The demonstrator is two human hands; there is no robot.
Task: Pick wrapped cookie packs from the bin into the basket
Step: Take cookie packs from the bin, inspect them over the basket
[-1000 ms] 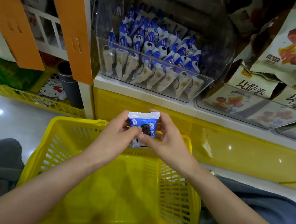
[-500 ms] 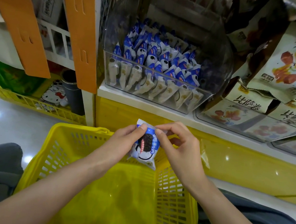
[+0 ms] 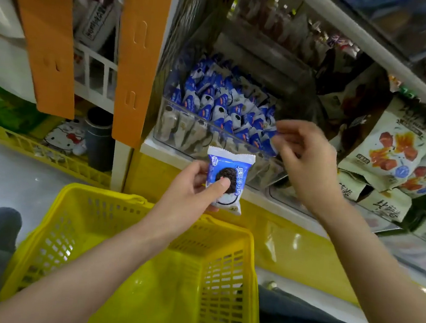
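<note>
Two orange panels (image 3: 48, 46) hang at the far left in front of a white rack. Below them a yellow crate (image 3: 57, 158) on the floor holds a cartoon-cat item (image 3: 65, 132) and a dark cylinder (image 3: 98, 141). Nearer the camera, the yellow basket (image 3: 103, 194) sits between the person's knees.

The left hand (image 3: 190, 190) is raised just above the basket's far rim. Its fingers (image 3: 200, 172) and thumb pinch one cookie pack (image 3: 232, 163) and hold it upright. The pack is blue and white with a dark cookie printed on its face, and the thumb lies across that print.

Behind the held pack, the clear bin (image 3: 183, 129) stands at the front edge of the shelf (image 3: 161, 146), heaped with more wrapped packs (image 3: 220, 104) of the same kind.

The right hand (image 3: 308, 166) is at the bin's front right corner. Its fingers are curled and their tips are in among the packs there, but blur hides whether they have hold of one.

Further right, pale snack bags (image 3: 391, 151) with red and orange pictures lean along the same shelf
</note>
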